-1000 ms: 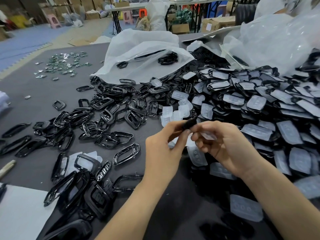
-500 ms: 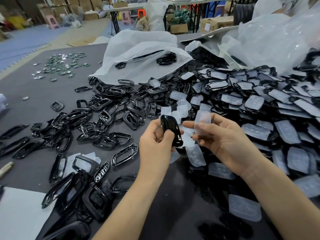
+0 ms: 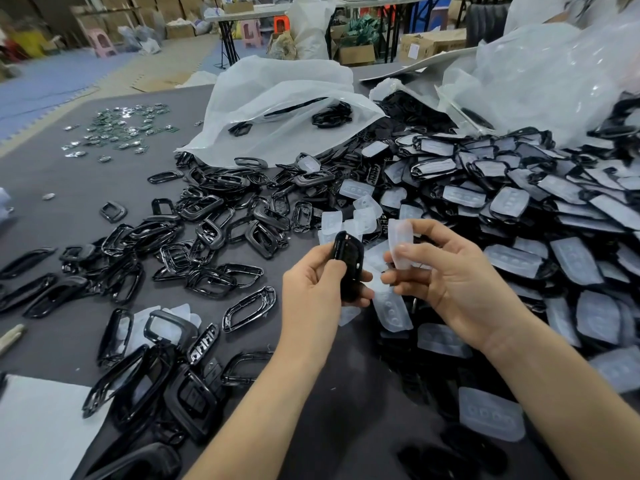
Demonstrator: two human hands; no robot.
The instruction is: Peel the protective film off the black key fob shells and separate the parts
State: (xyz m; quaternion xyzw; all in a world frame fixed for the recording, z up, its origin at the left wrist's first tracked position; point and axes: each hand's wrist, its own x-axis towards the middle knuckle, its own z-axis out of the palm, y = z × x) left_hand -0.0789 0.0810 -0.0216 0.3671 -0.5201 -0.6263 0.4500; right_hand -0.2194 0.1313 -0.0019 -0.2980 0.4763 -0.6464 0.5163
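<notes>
My left hand (image 3: pixel 317 284) grips a black key fob shell (image 3: pixel 349 261), held upright above the table's middle. To its right, my right hand (image 3: pixel 450 282) pinches a translucent white film piece (image 3: pixel 400 242) between thumb and fingers, clear of the shell. A big heap of black shells with film on them (image 3: pixel 512 202) fills the right side. Loose black frames (image 3: pixel 214 237) lie spread to the left of my hands. Peeled film pieces (image 3: pixel 391 310) lie under and around my hands.
The dark grey table (image 3: pixel 69 202) holds small shiny parts (image 3: pixel 117 129) at the far left. A white plastic bag (image 3: pixel 277 98) lies at the back, more bags (image 3: pixel 554 74) at the right. A white sheet (image 3: pixel 38 427) sits at the near left corner.
My hands were together on the shell; they have come apart. The film has come off in my right hand, and the shell stands upright in my left.
</notes>
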